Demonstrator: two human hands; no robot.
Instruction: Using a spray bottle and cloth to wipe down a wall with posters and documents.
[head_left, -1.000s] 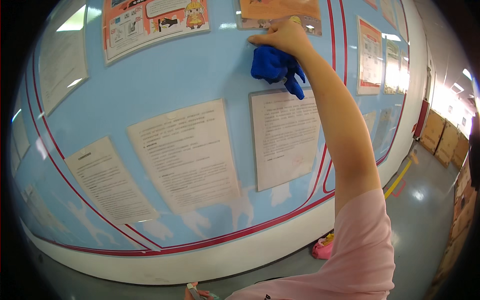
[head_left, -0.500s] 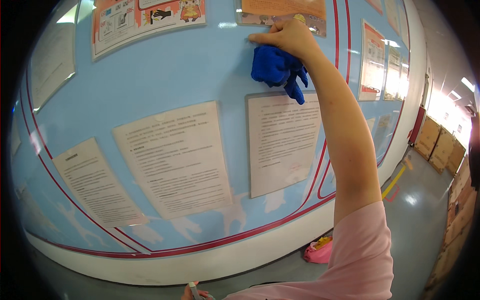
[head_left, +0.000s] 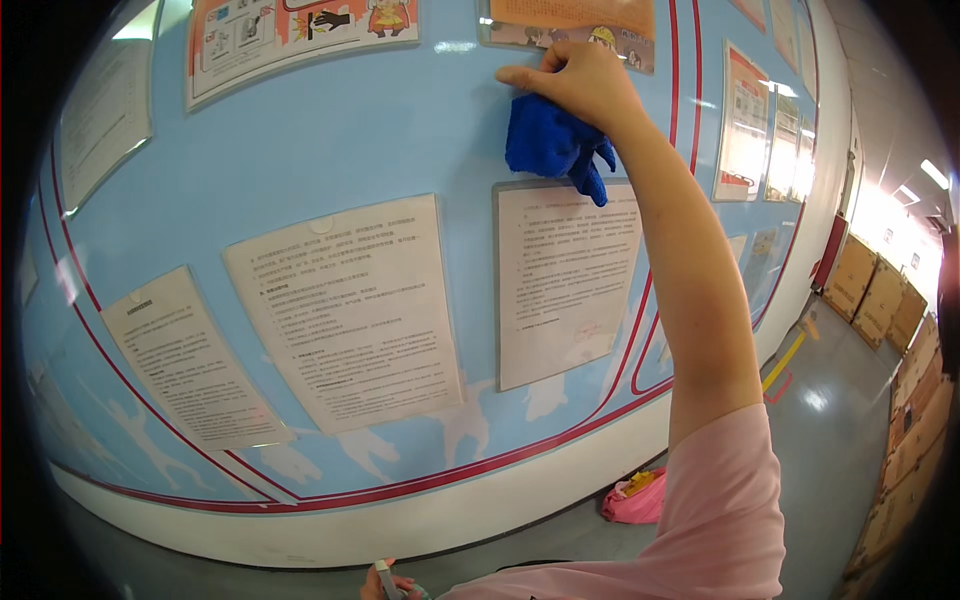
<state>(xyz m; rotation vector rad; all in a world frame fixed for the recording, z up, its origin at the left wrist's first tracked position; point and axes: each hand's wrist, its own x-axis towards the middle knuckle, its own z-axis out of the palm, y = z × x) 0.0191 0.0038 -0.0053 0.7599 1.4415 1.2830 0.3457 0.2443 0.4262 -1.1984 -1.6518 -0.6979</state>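
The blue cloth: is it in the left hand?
No, the right hand holds the blue cloth up by the board, while the left hand, low in the view, has a pale object.

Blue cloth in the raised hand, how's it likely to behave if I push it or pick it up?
The blue cloth is probably floppy, since its loose end droops in folds below the right hand. Its matte, fuzzy-looking surface suggests it isn't slippery. Being soft and bunched, it would likely crumple rather than roll.
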